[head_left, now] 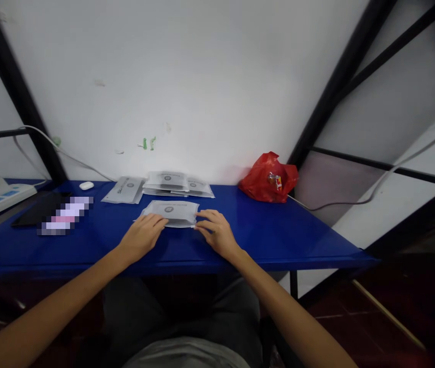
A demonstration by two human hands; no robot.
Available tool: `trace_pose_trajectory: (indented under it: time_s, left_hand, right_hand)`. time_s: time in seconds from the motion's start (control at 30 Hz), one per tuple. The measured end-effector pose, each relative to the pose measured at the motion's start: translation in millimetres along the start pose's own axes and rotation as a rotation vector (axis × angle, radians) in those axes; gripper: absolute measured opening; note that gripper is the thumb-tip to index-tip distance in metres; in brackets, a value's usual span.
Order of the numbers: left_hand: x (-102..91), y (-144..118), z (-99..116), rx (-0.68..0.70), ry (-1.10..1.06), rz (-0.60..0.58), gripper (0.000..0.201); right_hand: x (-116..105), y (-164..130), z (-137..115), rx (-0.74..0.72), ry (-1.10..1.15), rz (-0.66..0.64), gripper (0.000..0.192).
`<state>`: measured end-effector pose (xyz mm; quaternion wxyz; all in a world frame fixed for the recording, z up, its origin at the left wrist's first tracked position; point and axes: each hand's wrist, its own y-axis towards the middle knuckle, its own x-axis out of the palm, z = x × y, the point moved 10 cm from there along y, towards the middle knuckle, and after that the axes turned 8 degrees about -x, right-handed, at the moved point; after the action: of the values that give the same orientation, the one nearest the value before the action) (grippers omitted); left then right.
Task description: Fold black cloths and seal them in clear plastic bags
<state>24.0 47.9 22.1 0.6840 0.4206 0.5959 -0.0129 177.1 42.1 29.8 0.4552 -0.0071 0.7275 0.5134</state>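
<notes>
Two bare hands are at one white pouch (pixel 181 208), which lies flat on the blue table (pixel 278 237), near its front edge and in front of the person. The left hand (pixel 143 236) is at the near left part of the pouch, with its fingers bent over the near edge; I cannot tell if they grasp it or only press it. The right hand (pixel 218 234) is at the right end, its fingers slightly bent and apart from each other, with the tips at the corner; whether they pinch it, I cannot tell. Behind the pouch, a pile (pixel 166 180) of similar pouches lies close to the wall (pixel 202 87), and another one, the side pouch (pixel 123 190), lies just left of this pile. Farther right, a red bag (pixel 265 179) stands near the wall. On the left are a small white case (pixel 86 185), a black flat object (pixel 39 210) and a power strip (pixel 6 197).
</notes>
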Motion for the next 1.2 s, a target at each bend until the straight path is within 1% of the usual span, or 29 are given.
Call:
trace_pose_trajectory:
  time_s: [0.1, 0.23, 0.43, 0.57, 0.7, 0.77, 0.87, 0.93, 1.0, 1.1, 1.2]
  left_hand:
    - [0.6, 9.6, 25.5, 0.034, -0.075, 0.029, 0.023]
    - [4.4, 17.7, 44.7, 0.072, -0.113, 0.031, 0.02]
    - [4.4, 20.6, 50.3, 0.103, -0.132, 0.067, 0.025]
    - [4.6, 20.4, 58.0, 0.152, -0.066, 0.088, 0.028]
    - [3.3, 18.7, 61.8, 0.181, 0.013, 0.118, 0.027]
    - [2.8, 17.8, 58.5, 0.185, 0.054, 0.119, 0.025]
    - [-1.1, 15.6, 46.2, 0.189, 0.123, 0.128, 0.024]
    - [-6.5, 13.0, 32.8, 0.186, 0.156, 0.14, 0.023]
    - [-12.1, 10.0, 14.8, 0.158, 0.179, 0.139, 0.023]
    - [-16.6, 4.4, -11.9, 0.096, 0.227, 0.107, 0.023]
    - [-15.4, -0.8, -25.5, 0.029, 0.251, 0.021, 0.023]
  right_hand:
    - [2.8, 2.1, -7.4, -0.009, 0.016, -0.002, 0.013]
    - [2.7, 2.5, -14.2, -0.021, 0.045, 0.007, 0.014]
    - [-1.8, 2.1, -17.8, -0.025, 0.074, 0.036, 0.014]
    - [-2.0, 2.9, -21.9, -0.025, 0.085, 0.022, 0.016]
    - [-1.6, 6.4, -27.8, -0.021, 0.063, -0.02, 0.019]
    - [-2.8, 8.2, -29.0, -0.025, 0.046, -0.034, 0.019]
    - [-9.9, 7.9, -25.3, -0.036, 0.011, -0.015, 0.018]
    - [-17.1, 4.5, -17.8, -0.03, -0.017, 0.01, 0.018]
    - [-25.0, -0.9, -6.7, -0.002, -0.045, 0.033, 0.017]
    - [-36.4, -9.7, 11.4, 0.055, -0.091, 0.072, 0.017]
    - [-39.5, -14.2, 26.6, 0.102, -0.126, 0.082, 0.017]
